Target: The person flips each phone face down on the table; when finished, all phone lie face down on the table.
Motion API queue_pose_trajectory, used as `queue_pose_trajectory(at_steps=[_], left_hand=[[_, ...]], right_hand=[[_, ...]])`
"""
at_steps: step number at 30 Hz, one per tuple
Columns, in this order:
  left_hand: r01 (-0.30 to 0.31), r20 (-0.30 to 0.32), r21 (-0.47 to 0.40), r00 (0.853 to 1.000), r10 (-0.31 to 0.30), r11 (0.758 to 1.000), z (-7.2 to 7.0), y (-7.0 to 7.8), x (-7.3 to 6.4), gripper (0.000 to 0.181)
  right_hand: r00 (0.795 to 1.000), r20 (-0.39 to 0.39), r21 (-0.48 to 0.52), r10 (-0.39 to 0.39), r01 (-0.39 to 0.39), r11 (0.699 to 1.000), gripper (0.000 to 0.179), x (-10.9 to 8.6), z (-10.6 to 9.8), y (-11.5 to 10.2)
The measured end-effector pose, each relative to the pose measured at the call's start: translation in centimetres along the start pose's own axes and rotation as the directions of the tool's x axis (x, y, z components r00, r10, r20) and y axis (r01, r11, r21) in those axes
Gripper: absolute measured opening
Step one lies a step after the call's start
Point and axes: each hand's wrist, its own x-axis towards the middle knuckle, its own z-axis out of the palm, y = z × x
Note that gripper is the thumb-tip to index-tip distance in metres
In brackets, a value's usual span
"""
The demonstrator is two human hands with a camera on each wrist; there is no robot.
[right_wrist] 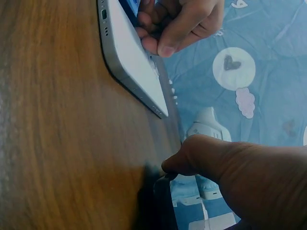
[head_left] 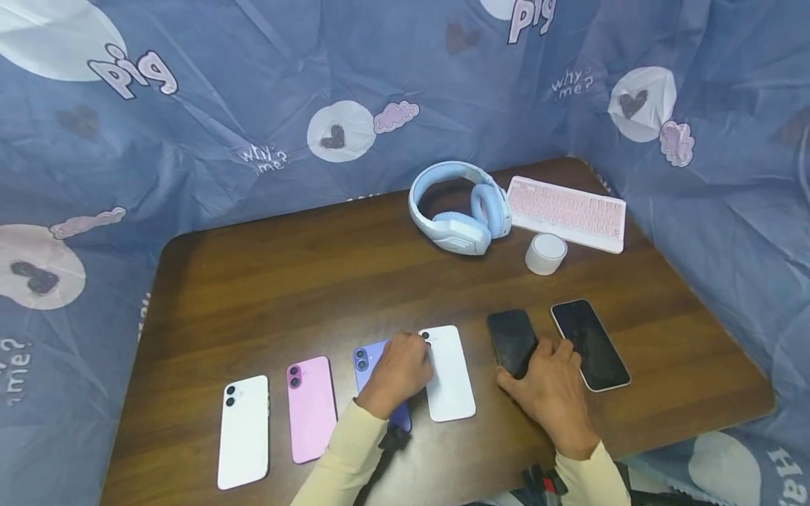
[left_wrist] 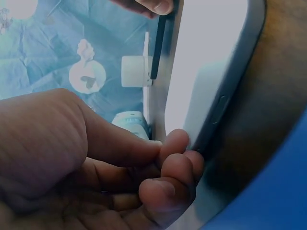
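Four phones look done, lying back-up, namely the near white phone (head_left: 451, 372) at the left hand (head_left: 400, 369), whose curled fingers show nothing held, the purple phone (head_left: 368, 360) beneath it, and the pink phone (head_left: 311, 407) and far white phone (head_left: 244, 436) beyond, while two seem left screen-up, the dark phone (head_left: 511, 337) gripped by its sides in the right hand (head_left: 553, 386) and the black-screened phone (head_left: 591, 344) just right of it.

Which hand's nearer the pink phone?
Left. In the head view, the left hand is just right of the pink phone, above the purple phone. The right hand is much farther right, at the black phone.
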Motion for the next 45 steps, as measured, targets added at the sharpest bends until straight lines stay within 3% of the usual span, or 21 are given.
queue_pose_trajectory(at_steps=[4,7,17,21,28,39,42,45], left_hand=[[-0.032,-0.057,-0.035,0.998,0.030,0.999,-0.3,1.0,0.3,0.039],[-0.051,-0.065,-0.078,0.997,0.046,0.996,-0.4,2.4,1.1,0.045],[-0.049,0.027,-0.151,0.998,0.054,0.987,1.1,5.4,3.5,0.041],[-0.055,0.027,-0.174,0.998,0.061,0.983,1.8,5.8,3.7,0.036],[-0.002,0.042,-0.258,0.999,0.013,0.966,1.8,5.8,3.9,0.037],[0.041,0.075,-0.414,0.997,-0.011,0.909,1.0,5.7,4.4,0.040],[0.061,0.095,-0.455,0.995,-0.020,0.888,0.8,5.8,4.5,0.040],[0.069,0.101,-0.483,0.995,-0.022,0.873,0.5,5.9,4.6,0.038]], right_hand=[[1.000,-0.012,-0.005,-0.006,0.006,1.000,0.084,-0.2,-0.2,-0.2],[0.999,-0.030,-0.010,-0.023,0.023,1.000,0.085,-0.3,-0.7,-0.5],[0.999,0.020,0.018,-0.043,0.043,0.999,0.092,-1.1,-2.1,-1.6],[0.998,0.001,0.018,-0.070,0.070,0.997,0.092,-1.6,-2.1,-1.7],[0.997,0.009,0.027,-0.073,0.073,0.997,0.093,-1.8,-2.1,-1.7],[0.989,0.141,0.129,-0.038,0.020,0.991,0.103,-1.1,-2.6,-0.7],[0.988,0.141,0.187,-0.062,0.035,0.982,0.097,-1.0,-3.2,0.0],[0.987,0.132,0.266,-0.086,0.049,0.963,0.080,-0.6,-3.6,1.1]])
